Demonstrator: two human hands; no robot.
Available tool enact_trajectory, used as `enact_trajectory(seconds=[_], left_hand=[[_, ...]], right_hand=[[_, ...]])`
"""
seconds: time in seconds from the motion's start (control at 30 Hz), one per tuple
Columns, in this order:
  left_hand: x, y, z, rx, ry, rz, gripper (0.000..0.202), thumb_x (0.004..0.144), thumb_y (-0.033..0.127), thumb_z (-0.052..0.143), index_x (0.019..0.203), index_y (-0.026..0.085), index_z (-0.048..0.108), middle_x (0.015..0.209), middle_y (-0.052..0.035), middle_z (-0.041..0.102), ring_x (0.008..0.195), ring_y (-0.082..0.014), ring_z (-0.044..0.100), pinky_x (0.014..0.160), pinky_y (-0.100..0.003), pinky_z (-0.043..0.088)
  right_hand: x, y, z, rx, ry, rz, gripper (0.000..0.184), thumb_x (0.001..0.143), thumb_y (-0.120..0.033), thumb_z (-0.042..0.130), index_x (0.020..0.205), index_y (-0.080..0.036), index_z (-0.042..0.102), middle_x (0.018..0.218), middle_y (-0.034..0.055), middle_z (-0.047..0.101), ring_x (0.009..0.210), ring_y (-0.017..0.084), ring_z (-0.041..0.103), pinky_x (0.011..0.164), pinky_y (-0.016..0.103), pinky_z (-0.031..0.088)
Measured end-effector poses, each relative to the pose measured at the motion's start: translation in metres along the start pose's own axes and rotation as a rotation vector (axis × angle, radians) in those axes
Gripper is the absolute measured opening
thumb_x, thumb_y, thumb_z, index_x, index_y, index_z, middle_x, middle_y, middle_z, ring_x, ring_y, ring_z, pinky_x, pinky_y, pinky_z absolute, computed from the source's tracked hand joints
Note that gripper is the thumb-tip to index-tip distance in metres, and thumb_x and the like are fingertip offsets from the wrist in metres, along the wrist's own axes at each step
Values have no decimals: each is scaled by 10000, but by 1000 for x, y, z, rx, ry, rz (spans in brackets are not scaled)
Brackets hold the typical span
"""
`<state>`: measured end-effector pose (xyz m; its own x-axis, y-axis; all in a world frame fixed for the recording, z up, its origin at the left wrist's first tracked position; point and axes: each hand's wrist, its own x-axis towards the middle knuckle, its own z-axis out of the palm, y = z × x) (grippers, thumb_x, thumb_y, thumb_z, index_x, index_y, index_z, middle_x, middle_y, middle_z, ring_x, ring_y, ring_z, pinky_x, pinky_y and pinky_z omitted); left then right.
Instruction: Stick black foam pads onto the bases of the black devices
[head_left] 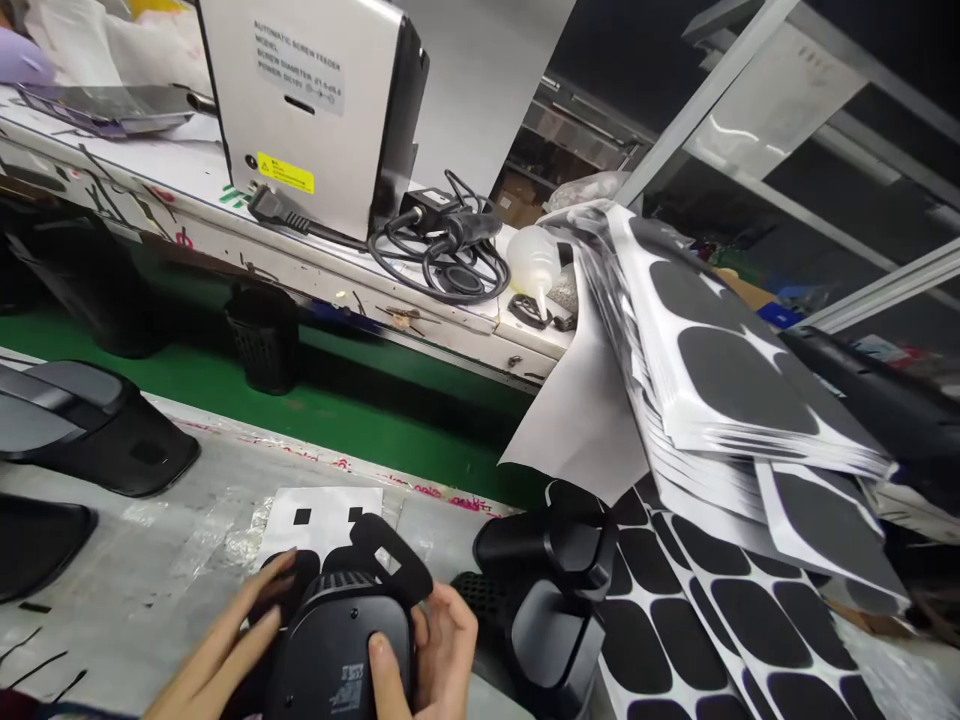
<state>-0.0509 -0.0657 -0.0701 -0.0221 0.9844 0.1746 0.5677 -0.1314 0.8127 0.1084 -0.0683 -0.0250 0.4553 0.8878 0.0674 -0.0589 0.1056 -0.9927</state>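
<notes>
A black device [341,650] with a rounded casing, small screws and a printed label is held low in front of me. My right hand [439,650] grips its right side, the thumb pressed on the casing. At its upper right, by my right fingers, stands a black pad [394,560] with a rectangular cut-out. My left hand [225,640] is at the device's left side with fingers stretched out and apart; whether they touch it is hard to see. Beyond the device lies a white sheet [330,505] with small black squares.
To the right are more black devices [555,640] and sheets of black rounded pads [712,620], with a thick stack [742,375] above. Other black parts [112,430] lie left. Across a green gap, a bench holds a screw feeder [315,130], cables [450,245] and a squeeze bottle [534,260].
</notes>
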Motion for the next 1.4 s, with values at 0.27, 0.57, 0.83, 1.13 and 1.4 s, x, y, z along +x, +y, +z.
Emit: enact_trajectory(seconds=[0.27,0.57,0.83,1.13,1.4], left_hand=[[-19,53,-22,184,-169,215,626,1006,333,451,1583,301,208,1647,-84,264,1411,-267,470,994,-302,569],[-20,60,-13,-64,-145,-20,763,968,373,533,1594,374,96,1644,-45,268,1436,-277,434,1015,-357,574],[-27,63,-9,-126,-147,-131,843,953,383,544,1594,395,-3,1646,-62,279,1419,-293,454,1111,-534,486],[-25,48,-10,-112,-163,12,897,917,389,629,1608,309,62,1632,-111,302,1397,-312,478,1089,-479,519],[-23,50,-14,-35,-171,67,860,927,305,577,1613,247,61,1635,-123,292,1423,-298,443,1121,-458,493]], right_hand=[[49,-75,-22,61,78,103,475,790,-332,762,1149,-264,459,1102,14,654,1016,136,643,932,263,498],[39,-127,-25,-149,-412,612,724,628,-301,796,1302,-264,535,924,-19,657,903,201,669,839,315,531],[17,-101,-5,-693,-346,341,525,737,-440,613,1242,-297,580,1193,56,668,1135,313,616,972,476,482],[13,-97,-3,-835,-365,224,486,831,-504,562,1282,-327,527,1223,17,676,1102,274,654,922,446,504],[10,-95,0,-868,-343,210,508,835,-513,593,1286,-290,525,1243,64,671,1104,307,652,907,464,502]])
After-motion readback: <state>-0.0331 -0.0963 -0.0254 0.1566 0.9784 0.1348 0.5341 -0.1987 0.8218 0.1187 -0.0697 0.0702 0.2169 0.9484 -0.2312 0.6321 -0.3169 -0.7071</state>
